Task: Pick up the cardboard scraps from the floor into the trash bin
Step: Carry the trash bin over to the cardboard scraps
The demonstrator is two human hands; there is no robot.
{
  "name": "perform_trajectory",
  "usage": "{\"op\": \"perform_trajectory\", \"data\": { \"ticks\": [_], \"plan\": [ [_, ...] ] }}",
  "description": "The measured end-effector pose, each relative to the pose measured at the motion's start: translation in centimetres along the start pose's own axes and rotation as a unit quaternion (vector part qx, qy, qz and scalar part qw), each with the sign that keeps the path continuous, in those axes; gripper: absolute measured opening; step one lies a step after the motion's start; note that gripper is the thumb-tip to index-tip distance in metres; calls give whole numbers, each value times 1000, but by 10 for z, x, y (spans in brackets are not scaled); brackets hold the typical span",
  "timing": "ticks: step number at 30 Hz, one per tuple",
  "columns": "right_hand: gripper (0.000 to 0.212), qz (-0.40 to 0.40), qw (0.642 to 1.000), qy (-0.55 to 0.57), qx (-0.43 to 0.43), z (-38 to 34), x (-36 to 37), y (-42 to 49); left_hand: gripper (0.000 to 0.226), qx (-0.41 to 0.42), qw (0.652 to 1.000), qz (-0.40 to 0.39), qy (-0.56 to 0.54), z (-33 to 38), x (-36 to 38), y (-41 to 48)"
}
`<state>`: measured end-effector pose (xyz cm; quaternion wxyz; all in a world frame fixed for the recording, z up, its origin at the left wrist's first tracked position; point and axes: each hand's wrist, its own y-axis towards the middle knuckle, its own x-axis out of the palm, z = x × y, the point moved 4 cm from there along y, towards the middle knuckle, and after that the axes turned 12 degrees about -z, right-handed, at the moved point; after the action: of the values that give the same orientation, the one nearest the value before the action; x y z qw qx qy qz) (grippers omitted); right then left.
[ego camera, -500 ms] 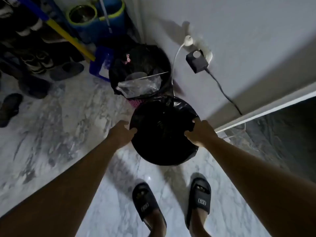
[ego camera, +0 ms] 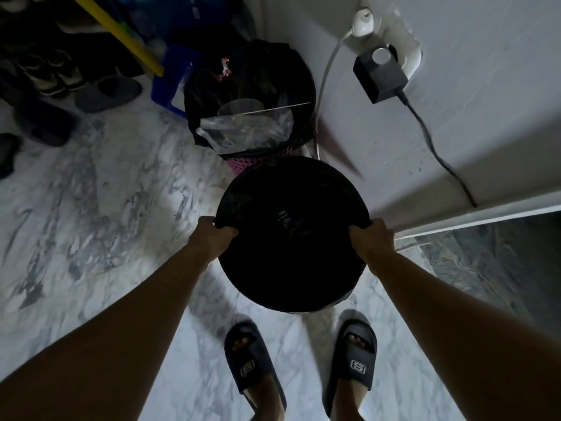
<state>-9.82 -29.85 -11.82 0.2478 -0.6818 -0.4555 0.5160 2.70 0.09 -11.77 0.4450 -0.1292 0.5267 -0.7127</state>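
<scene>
Both hands are clamped on the rim of the trash bin. The left hand curls its fingers over the left edge, bunching the black liner under them. The right hand does the same on the opposite edge. The bin sits between the two hands, mouth turned straight up at the camera, so its long axis runs top to bottom and is seen end-on as a dark round opening. What lies inside is too dark to tell. Whether its base touches the marble floor cannot be told.

Below the grip, toward the person, two dark slippers stand side by side on the floor, toes pointing at the bin.

Just beyond the grip stands a second bin, black-lined over pink mesh, with a clear plastic bag crumpled in it.

Right of that is the wall, with a black adapter and white plug. Far left are shoes, a yellow handle and a blue container.
</scene>
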Motion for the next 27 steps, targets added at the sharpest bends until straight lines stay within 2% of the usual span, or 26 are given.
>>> {"op": "perform_trajectory", "data": {
  "ticks": [2, 5, 8, 13, 15, 20, 22, 27],
  "plan": [
    [58, 3, 1000, -13, -10, -6, -3, -17, 58, 12, 999, 39, -26, -5, -19, -25],
    [52, -9, 997, -65, -38, -29, -13, -65, 47, 5, 996, 75, -50, -24, -56, -86],
    [49, -29, 984, -139, -105, -64, -27, -135, 44, -14, 989, 105, -103, -41, -86, -181],
    [49, -93, 949, -222, -204, -110, -31, -271, 11, -24, 959, 180, -219, -87, -114, -363],
    [50, -117, 933, -247, -233, -120, -24, -326, 9, -32, 941, 207, -267, -118, -116, -433],
    [47, -174, 867, -333, -327, -120, 24, -472, 22, -39, 837, 297, -457, -229, -90, -596],
    [45, -197, 825, -378, -371, -108, 58, -528, 27, -35, 795, 325, -510, -279, -73, -654],
    [30, -266, 717, -474, -437, -39, 160, -658, 17, -58, 687, 406, -599, -410, -17, -783]
  ]
}}
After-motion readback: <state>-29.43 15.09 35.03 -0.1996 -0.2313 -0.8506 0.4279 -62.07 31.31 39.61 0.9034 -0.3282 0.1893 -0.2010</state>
